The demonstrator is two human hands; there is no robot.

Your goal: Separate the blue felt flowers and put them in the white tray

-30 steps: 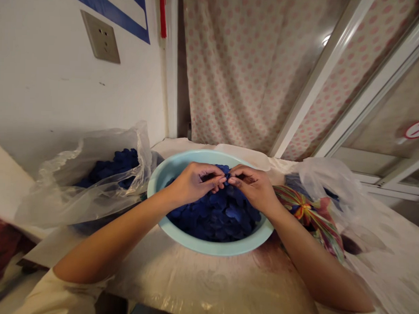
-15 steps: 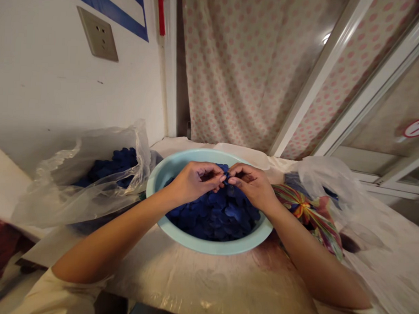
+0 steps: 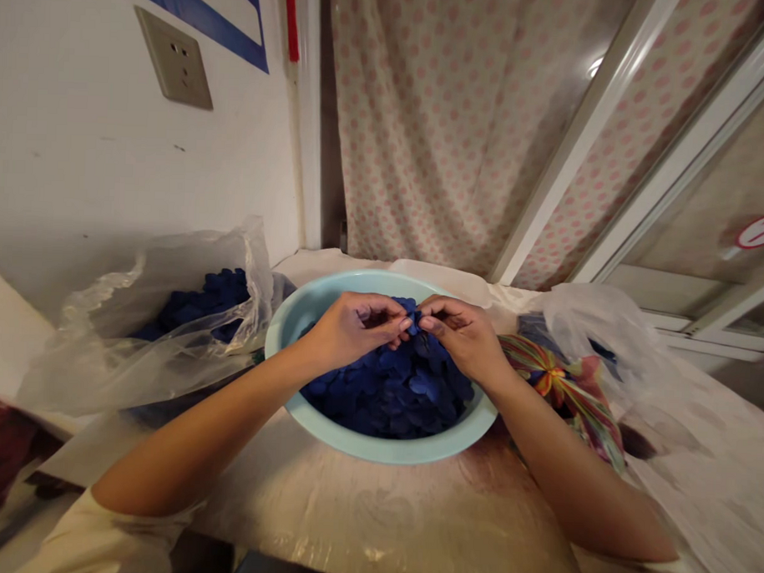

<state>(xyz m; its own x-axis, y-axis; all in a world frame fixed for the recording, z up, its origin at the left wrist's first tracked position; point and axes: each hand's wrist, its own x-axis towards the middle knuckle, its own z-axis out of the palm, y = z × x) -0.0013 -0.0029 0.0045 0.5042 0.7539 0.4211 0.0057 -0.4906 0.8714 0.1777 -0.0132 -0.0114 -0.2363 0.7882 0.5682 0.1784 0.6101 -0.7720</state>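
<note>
Left hand [image 3: 352,329] and right hand [image 3: 465,335]: both grips pinched shut on blue pieces [image 3: 391,391] in one pale-blue basin [image 3: 376,447]. Left plastic bag [image 3: 148,337] and right plastic bag [image 3: 597,327] flank it.

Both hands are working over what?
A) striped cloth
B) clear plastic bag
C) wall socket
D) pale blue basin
D. The left hand and right hand meet above the blue pieces heaped in the basin.
</note>
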